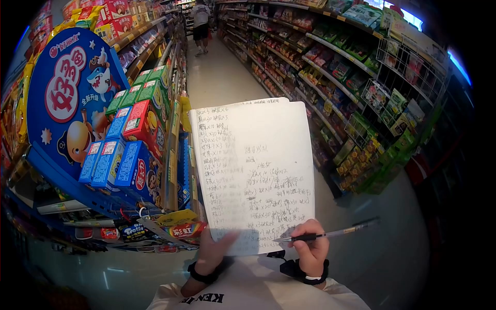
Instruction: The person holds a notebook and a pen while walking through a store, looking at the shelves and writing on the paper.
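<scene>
A notebook (pixel 274 126) with pages full of handwritten lines is held up in front of my chest. My left hand (pixel 213 249) grips its lower left edge, the thumb lying over the page and slightly blurred. In my right hand (pixel 311 247) is a pen (pixel 356 229) with a black grip and a clear barrel. Its tip points left and meets the writing near the bottom of the page. Dark bands circle both wrists.
Shelves of packaged snacks (pixel 294 57) line the aisle's right side. Close on the left stands a blue display (pixel 39 119) with snack boxes (pixel 137 121). Wire racks (pixel 413 67) hang at right. A person (pixel 200 23) is far down the aisle floor (pixel 212 72).
</scene>
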### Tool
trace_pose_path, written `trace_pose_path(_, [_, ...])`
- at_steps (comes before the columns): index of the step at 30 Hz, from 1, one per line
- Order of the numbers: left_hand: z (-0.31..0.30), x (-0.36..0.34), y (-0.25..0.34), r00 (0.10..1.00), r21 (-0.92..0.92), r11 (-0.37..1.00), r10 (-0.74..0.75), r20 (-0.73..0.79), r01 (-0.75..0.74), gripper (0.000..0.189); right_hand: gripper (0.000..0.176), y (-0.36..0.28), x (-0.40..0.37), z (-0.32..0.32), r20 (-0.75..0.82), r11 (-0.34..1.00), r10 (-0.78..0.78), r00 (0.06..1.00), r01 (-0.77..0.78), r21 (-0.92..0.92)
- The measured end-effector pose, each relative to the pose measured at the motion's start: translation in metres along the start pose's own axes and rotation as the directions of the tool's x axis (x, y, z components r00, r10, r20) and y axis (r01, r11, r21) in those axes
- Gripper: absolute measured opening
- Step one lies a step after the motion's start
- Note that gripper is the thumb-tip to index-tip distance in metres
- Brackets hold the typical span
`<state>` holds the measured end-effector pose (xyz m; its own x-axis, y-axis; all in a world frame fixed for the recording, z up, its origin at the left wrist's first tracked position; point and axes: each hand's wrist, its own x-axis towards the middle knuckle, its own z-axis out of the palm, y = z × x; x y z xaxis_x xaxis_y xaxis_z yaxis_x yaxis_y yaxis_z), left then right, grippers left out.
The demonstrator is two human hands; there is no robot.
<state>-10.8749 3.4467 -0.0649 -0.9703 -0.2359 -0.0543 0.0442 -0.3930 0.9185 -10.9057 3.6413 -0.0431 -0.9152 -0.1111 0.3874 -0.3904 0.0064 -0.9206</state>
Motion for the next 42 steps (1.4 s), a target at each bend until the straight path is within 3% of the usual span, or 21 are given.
trace_pose_path(5, [-0.002, -0.001, 0.0, 1.0, 0.002, 1.0, 0.0, 0.001, 0.0, 0.026, 0.014, 0.004, -0.002, -0.001, 0.022, 0.998, -0.063, 0.998, 0.063, 0.031])
trace_pose_path(13, [-0.003, -0.002, -0.002, 1.0, 0.003, 1.0, -0.01, 0.015, 0.01, 0.028, 0.007, -0.001, 0.0, 0.005, -0.047, 0.997, 0.011, 0.999, -0.007, 0.082])
trace_pose_path(21, [0.032, 0.016, -0.022, 0.999, -0.055, 0.998, -0.021, 0.041, 0.023, 0.029, 0.011, 0.007, 0.013, -0.027, -0.077, 0.99, 0.044, 0.996, -0.034, 0.134])
trace_pose_path(29, [0.111, 0.07, -0.07, 0.995, -0.125, 0.992, -0.023, 0.092, 0.035, 0.029, 0.016, 0.025, 0.058, -0.115, -0.076, 0.997, -0.035, 0.996, 0.04, 0.068])
trace_pose_path(32, [0.144, 0.093, -0.081, 0.993, -0.144, 0.987, -0.057, 0.107, 0.072, 0.027, 0.017, 0.035, 0.076, -0.143, -0.1, 0.981, 0.009, 0.995, 0.011, 0.192])
trace_pose_path(34, [0.159, 0.103, -0.088, 0.995, -0.137, 0.988, -0.055, 0.082, 0.066, 0.026, 0.017, 0.045, 0.09, -0.158, -0.063, 0.987, -0.008, 0.998, 0.018, 0.159])
trace_pose_path(37, [0.17, 0.13, -0.091, 0.995, -0.078, 0.992, -0.097, 0.017, 0.098, 0.025, 0.018, 0.057, 0.116, -0.171, -0.017, 0.986, -0.004, 1.0, 0.007, 0.165])
trace_pose_path(42, [0.18, 0.194, -0.095, 0.999, -0.022, 0.999, -0.04, 0.013, 0.04, 0.025, 0.019, 0.092, 0.176, -0.17, -0.034, 0.974, 0.02, 0.999, -0.011, 0.226])
